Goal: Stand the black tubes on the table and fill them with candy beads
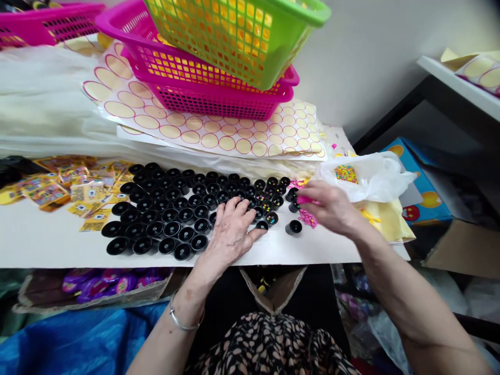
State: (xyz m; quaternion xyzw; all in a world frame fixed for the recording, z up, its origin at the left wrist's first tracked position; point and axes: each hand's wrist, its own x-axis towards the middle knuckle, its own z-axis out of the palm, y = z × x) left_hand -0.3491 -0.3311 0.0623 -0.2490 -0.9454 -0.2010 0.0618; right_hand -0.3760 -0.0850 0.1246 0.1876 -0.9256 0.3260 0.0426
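Many small black cups (172,228) stand in rows on the white table (250,255). My left hand (231,229) lies spread over the right part of the rows, fingertips on the cups. Some cups near it, such as one (272,218), hold small coloured beads. My right hand (330,205) is closed around something pink, perhaps a scoop, above a small heap of pink pieces (308,218). One black cup (294,227) stands apart, left of and below that hand. Beyond the hand, an open white plastic bag (367,174) holds multicoloured beads (346,174).
Pink baskets (211,99) and a green basket (234,41) are stacked at the back on sticker sheets (191,125). Yellow packets (88,192) lie at left. A blue box (425,200) is at right; a carton of purple items (105,284) sits below the table edge.
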